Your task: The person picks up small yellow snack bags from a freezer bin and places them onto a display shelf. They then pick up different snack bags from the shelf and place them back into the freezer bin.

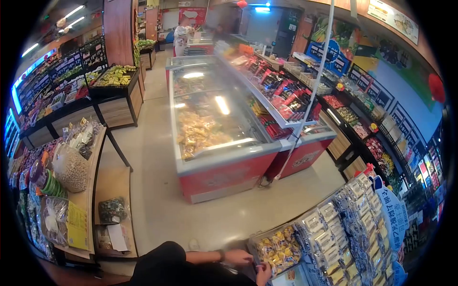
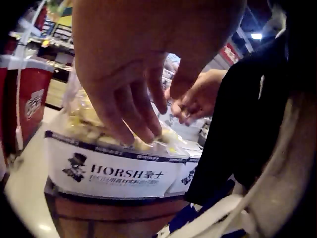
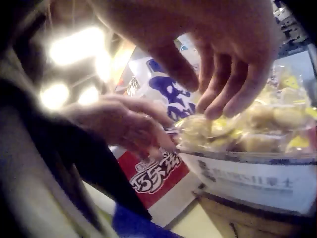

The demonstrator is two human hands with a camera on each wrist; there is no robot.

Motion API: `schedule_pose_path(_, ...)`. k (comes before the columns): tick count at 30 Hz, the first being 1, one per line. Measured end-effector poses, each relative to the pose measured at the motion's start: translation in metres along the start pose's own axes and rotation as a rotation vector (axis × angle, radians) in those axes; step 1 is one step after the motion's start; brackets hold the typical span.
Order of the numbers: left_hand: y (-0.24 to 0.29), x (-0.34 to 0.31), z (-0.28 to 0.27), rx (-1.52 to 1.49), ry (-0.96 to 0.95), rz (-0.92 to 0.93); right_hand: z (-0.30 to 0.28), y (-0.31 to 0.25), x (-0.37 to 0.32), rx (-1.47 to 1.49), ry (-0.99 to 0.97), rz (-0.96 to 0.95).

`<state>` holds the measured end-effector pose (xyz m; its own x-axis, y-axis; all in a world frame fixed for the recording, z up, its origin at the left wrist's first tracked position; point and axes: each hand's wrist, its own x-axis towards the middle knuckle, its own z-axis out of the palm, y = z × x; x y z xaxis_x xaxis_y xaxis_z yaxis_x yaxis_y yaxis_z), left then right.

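Observation:
Small wrapped snacks (image 1: 279, 249), yellow and in clear film, fill a display bin at the lower right of the head view. The bin's white front panel (image 2: 119, 171) reads HORSH. My left hand (image 1: 238, 257) hangs over the near corner of the bin, its fingers loosely bent and pointing down at the wrapped snacks. Close by is my right hand (image 3: 223, 54), fingertips right at the wrapped snacks (image 3: 262, 119), thumb apart from the fingers. No item shows in either hand. A dark band circles the left wrist.
Right of the bin stand tilted rows of packaged breads (image 1: 329, 229) beside a blue sign (image 1: 393, 219). Ahead is a red chest freezer (image 1: 229, 178) with glass lids. A wooden shelf (image 1: 95, 181) with bagged goods stands at left. People stand far back in the aisle.

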<state>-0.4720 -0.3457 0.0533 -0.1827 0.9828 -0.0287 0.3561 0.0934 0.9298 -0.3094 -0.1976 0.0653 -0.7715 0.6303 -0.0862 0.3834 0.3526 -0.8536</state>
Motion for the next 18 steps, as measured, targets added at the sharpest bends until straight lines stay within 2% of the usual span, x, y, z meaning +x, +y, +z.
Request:
schedule_pose_path(1,-0.012,-0.016,-0.008,-0.051,0.017,-0.026,0.013,-0.001,0.005,0.075,-0.103,0.065)
schedule_pose_path(2,-0.023,-0.034,-0.020,0.039,0.035,-0.082,0.026,-0.005,0.009,0.124,-0.207,0.132)
schedule_pose_path(4,-0.038,-0.071,-0.038,-0.014,0.218,-0.100,0.059,-0.015,0.021,0.181,-0.349,0.189)
schedule_pose_path(5,-0.047,-0.091,-0.048,-0.037,0.310,-0.112,0.078,-0.021,0.028,0.188,-0.392,0.179)
schedule_pose_path(6,-0.055,-0.112,-0.056,-0.091,0.361,-0.178,0.101,-0.027,0.033,0.268,-0.330,0.024)
schedule_pose_path(9,-0.066,-0.162,-0.086,-0.002,0.459,-0.419,0.151,-0.048,0.051,0.207,-0.450,0.033)
schedule_pose_path(10,-0.065,-0.177,-0.093,-0.044,0.571,-0.483,0.167,-0.054,0.057,0.177,-0.482,0.032)
schedule_pose_path(11,-0.068,-0.190,-0.099,-0.097,0.639,-0.497,0.169,-0.097,0.058,0.101,-0.537,0.004)
schedule_pose_path(14,-0.081,-0.228,-0.116,-0.278,0.827,-0.526,0.219,-0.089,0.072,0.165,-0.655,-0.059)
schedule_pose_path(16,-0.075,-0.246,-0.129,-0.437,0.928,-0.514,0.242,-0.119,0.082,0.180,-0.763,-0.043)
schedule_pose_path(18,-0.076,-0.257,-0.138,-0.436,1.063,-0.523,0.259,-0.156,0.088,0.070,-0.820,-0.110)
